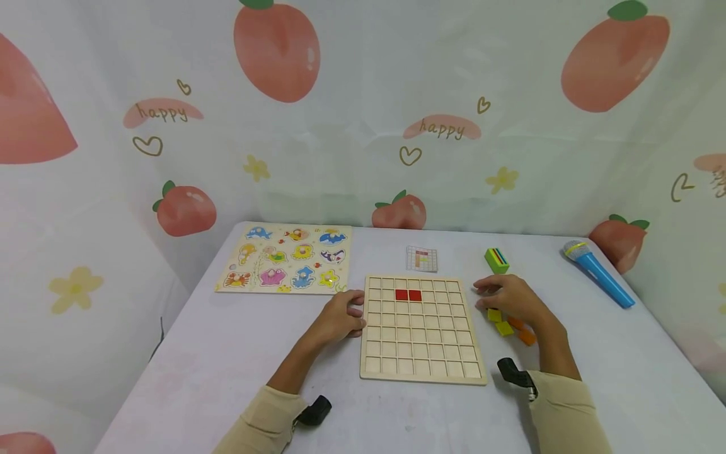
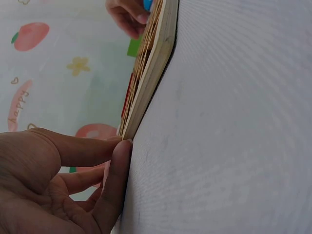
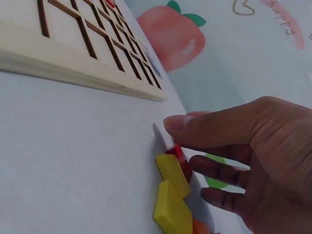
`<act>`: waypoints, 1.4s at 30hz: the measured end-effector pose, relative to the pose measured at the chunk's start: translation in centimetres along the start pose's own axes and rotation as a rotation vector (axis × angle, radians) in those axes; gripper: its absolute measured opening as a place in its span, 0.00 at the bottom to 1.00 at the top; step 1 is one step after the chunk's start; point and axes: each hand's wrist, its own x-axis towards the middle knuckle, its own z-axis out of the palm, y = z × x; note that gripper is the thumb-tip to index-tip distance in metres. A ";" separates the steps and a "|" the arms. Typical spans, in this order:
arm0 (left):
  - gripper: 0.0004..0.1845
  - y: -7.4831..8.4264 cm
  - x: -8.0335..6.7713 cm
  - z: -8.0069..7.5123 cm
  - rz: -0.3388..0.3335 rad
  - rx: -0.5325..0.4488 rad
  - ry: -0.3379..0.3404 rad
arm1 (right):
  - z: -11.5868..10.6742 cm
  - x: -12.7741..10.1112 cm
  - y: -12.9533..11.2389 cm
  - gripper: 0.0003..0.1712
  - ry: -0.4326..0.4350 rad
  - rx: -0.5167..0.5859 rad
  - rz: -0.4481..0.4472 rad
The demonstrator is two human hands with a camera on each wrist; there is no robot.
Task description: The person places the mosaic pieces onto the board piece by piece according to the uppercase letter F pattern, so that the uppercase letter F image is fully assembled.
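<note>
A wooden grid board [image 1: 422, 375] lies flat, with two red square tiles [image 1: 408, 295] side by side in its upper cells. At the board's left edge, my left hand [image 1: 339, 318] pinches the rim; in the left wrist view, thumb and finger meet at that edge. To the right of the board, my right hand [image 1: 510, 299] hovers with loosely bent fingers over small tiles. Under its fingertips in the right wrist view are a red tile [image 3: 182, 165] and yellow tiles [image 3: 171, 222]. Orange tiles [image 1: 526, 338] lie beside them. No tile shows between thumb and fingers.
A small printed grid card [image 1: 422, 259] lies behind the board. A green block with striped pieces [image 1: 496, 261] stands behind my right hand. At the far right is a blue toy microphone [image 1: 604, 277]; a sea-animal peg puzzle [image 1: 289, 260] lies at the back left.
</note>
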 end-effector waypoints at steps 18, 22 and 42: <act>0.36 -0.1 0.1 0.2 -0.007 0.013 0.003 | -0.4 -0.8 1.1 0.28 0.027 0.039 0.093; 0.36 -0.1 0.1 0.2 -0.015 0.016 0.004 | -0.7 -1.0 1.4 0.29 0.004 0.044 0.119; 0.35 -0.1 0.0 0.1 -0.006 0.009 0.005 | -1.5 -1.3 1.4 0.26 -0.032 0.026 0.161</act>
